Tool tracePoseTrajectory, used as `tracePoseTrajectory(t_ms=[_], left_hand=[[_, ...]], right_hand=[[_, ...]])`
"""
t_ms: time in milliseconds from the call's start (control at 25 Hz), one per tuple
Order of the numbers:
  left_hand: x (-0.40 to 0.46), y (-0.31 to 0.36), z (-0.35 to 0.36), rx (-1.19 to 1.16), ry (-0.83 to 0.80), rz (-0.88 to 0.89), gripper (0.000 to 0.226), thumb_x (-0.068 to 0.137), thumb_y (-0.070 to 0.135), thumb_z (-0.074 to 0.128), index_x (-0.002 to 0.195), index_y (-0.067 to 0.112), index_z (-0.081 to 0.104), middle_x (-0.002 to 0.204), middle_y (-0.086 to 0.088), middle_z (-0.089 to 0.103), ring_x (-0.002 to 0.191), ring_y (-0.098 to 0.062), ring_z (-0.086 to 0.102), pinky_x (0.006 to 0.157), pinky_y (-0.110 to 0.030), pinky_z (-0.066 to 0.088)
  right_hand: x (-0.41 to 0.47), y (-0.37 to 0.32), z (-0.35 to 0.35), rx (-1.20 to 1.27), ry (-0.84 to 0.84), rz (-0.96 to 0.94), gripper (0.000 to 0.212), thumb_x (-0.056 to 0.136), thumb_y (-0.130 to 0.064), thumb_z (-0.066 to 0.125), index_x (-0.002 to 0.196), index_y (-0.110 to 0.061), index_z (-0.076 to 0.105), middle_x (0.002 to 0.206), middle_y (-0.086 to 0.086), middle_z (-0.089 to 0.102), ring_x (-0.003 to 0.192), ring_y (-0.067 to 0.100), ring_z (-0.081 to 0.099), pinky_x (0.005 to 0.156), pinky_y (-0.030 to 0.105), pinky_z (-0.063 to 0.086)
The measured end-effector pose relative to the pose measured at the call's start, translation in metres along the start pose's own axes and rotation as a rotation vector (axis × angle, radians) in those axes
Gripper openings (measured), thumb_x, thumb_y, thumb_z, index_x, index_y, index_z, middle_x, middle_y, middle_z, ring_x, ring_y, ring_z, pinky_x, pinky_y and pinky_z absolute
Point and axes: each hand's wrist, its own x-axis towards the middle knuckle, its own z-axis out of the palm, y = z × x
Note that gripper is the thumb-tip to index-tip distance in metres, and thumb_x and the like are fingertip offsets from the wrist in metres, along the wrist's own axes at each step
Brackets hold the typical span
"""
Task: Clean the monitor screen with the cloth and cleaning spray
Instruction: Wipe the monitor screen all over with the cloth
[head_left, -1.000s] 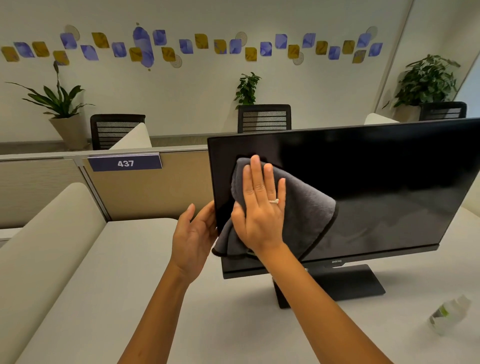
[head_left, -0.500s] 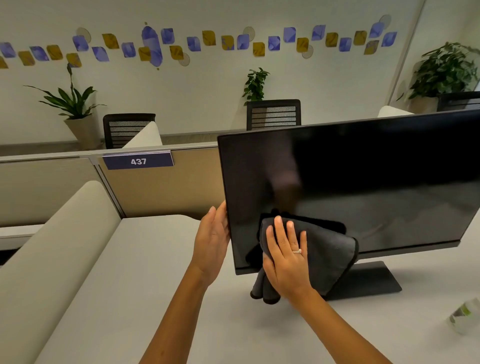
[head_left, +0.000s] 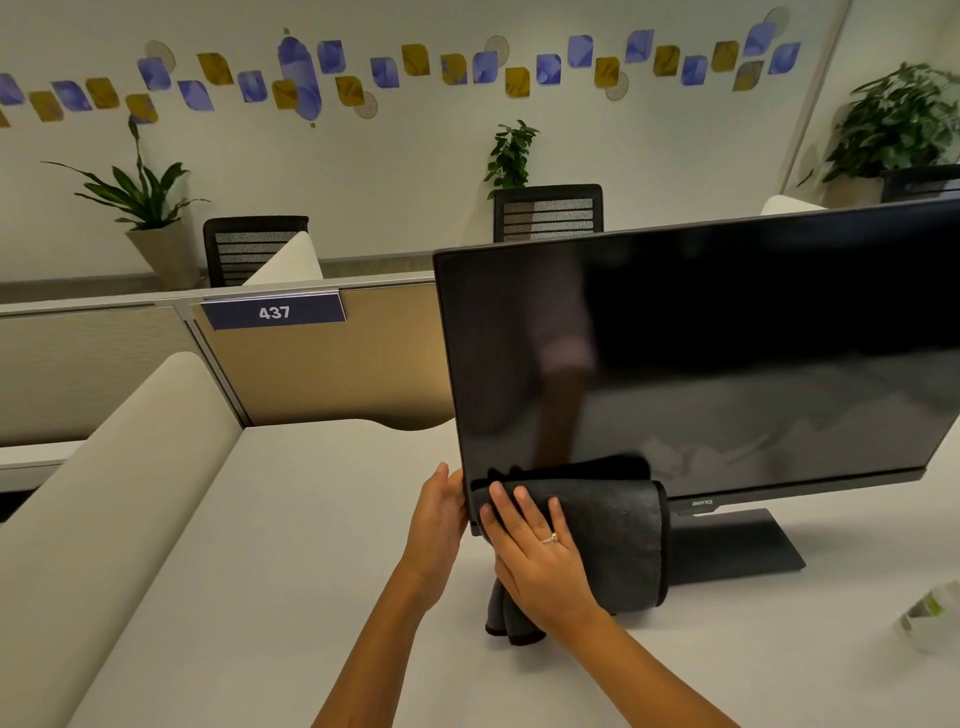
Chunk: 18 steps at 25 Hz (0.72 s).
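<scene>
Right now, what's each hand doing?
Left hand: open, steadying the monitor edge.
Right hand: open, fingers flat, pressing the cloth against it.

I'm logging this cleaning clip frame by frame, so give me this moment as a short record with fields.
surface: black flat monitor screen on a white desk
tool: dark grey microfibre cloth, draped over the screen's lower left corner
right hand: flat on the cloth, pressing it to the bottom edge
left hand: steadying the monitor's left edge
spray: blurred clear bottle with green label, lying on the desk at right, untouched
</scene>
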Motion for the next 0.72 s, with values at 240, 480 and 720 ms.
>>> tracePoseTrajectory(t_ms=[240, 480, 720], left_hand=[[0.000, -0.010, -0.005, -0.111, 0.017, -0.054, 0.044, 0.098, 0.046, 0.018, 0.115, 0.032, 0.056, 0.125, 0.003, 0.061, 0.119, -0.015, 0.054, 0.100, -0.030, 0.041], [0.001, -0.011, -0.007, -0.168, 0.019, -0.094, 0.050, 0.098, 0.048, 0.017, 0.126, 0.023, 0.051, 0.126, 0.001, 0.059, 0.121, -0.018, 0.052, 0.106, -0.036, 0.035], [0.002, -0.009, -0.004, -0.073, 0.023, -0.079, 0.048, 0.098, 0.045, 0.016, 0.116, 0.028, 0.056, 0.121, 0.003, 0.063, 0.116, -0.017, 0.056, 0.099, -0.030, 0.041]], right_hand=[[0.044, -0.021, -0.012, 0.110, 0.131, 0.118, 0.049, 0.101, -0.030, 0.035, 0.147, -0.019, 0.023, 0.154, 0.004, 0.022, 0.144, 0.024, 0.016, 0.118, 0.047, 0.009], [0.024, -0.029, -0.004, 0.023, 0.088, 0.105, 0.053, 0.097, -0.027, 0.041, 0.146, -0.017, 0.024, 0.153, 0.004, 0.023, 0.145, 0.024, 0.014, 0.114, 0.051, 0.018], [-0.020, -0.032, 0.002, -0.060, -0.013, 0.131, 0.050, 0.090, -0.025, 0.045, 0.140, -0.023, 0.038, 0.149, 0.008, 0.032, 0.139, 0.028, 0.027, 0.110, 0.047, 0.030]])
